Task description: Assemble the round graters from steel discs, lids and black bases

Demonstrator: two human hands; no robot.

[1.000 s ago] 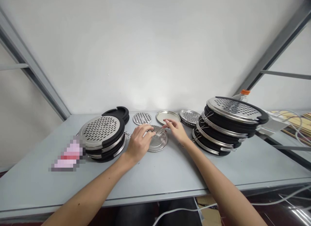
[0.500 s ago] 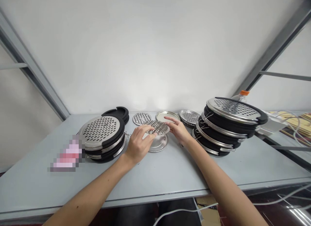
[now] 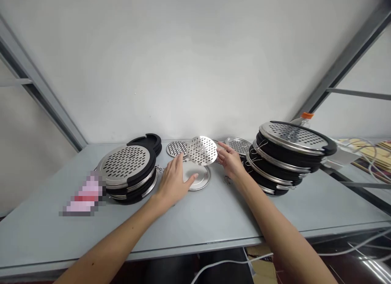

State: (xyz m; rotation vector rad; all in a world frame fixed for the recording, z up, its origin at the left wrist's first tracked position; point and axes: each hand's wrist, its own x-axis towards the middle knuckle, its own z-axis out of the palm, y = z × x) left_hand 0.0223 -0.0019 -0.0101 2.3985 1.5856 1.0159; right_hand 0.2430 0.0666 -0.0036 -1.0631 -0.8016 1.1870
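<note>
Holding the perforated metal disc (image 3: 202, 150) by its right-hand edge, the right hand (image 3: 231, 161) pinched it between thumb and fingers, with the index finger extended. The disc was tilted up, its broad face towards the viewer, and appeared raised above the table (image 3: 207, 223). The left hand (image 3: 174, 177) was well open, thumb spread from the fingers, and gripped nothing visible. Its fingertips were near the disc's left edge; whether they touched it could not be told. The left thumb overlapped the view of the rimmed metal plate (image 3: 203, 177), which lay just nearer the viewer than the disc; contact there could not be confirmed.

The step in hand was judged to be one-handed handling or turning of the loose disc. Any next move was judged to call for a secure edge grip, a controlled tilt and, if both hands were used, the left fingers closing on the free edge. Loss of the single pinch could have let the disc slip.

Behind, a studded disc (image 3: 176, 148) lay flat, partly hidden by the raised disc. A left-hand stack (image 3: 125, 164) and a taller right-hand stack (image 3: 293, 135), both of metal and black parts, flanked the hands. The taller one leaned.
</note>
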